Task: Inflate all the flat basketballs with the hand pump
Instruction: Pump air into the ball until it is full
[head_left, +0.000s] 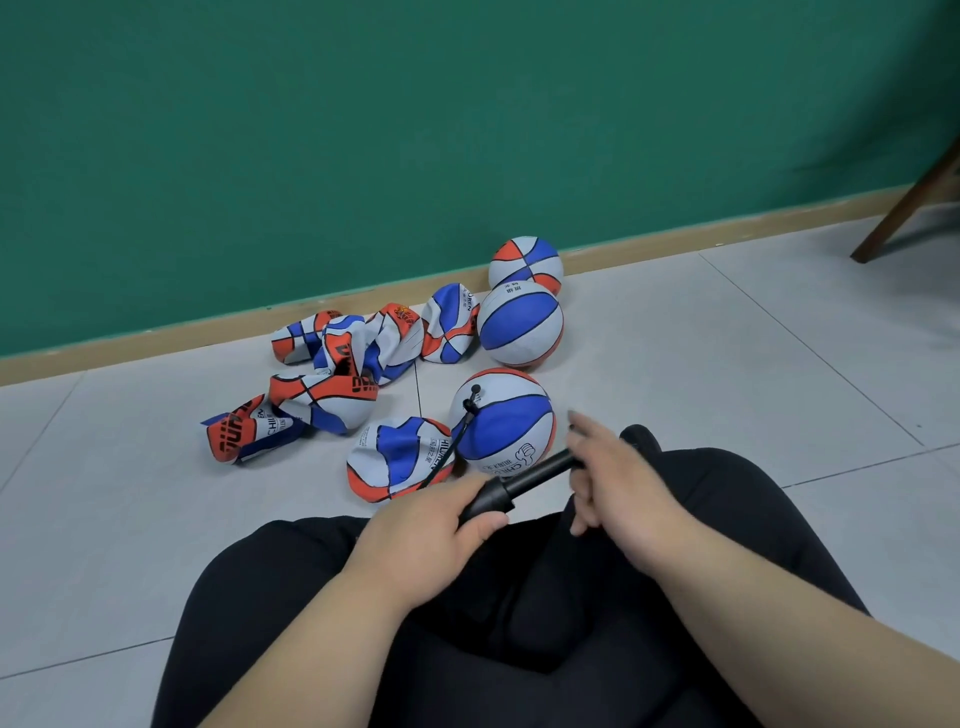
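Left hand (426, 525) fingers curled round hand pump (519, 480) barrel; right hand (618, 478) blurred over handle (641, 434), grip unclear. Hose (458, 441) plugged into ball (506, 421) at 12 o'clock. Brace barrel, stroke straight, full length

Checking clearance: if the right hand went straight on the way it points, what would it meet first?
Likely the ball on the hose, just past the right hand; depth is unclear.

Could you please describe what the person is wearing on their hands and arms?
Both the left hand and right hand are bare: no gloves, rings or watch, and no sleeves on the visible forearms. Two right fingertips show dark nails.
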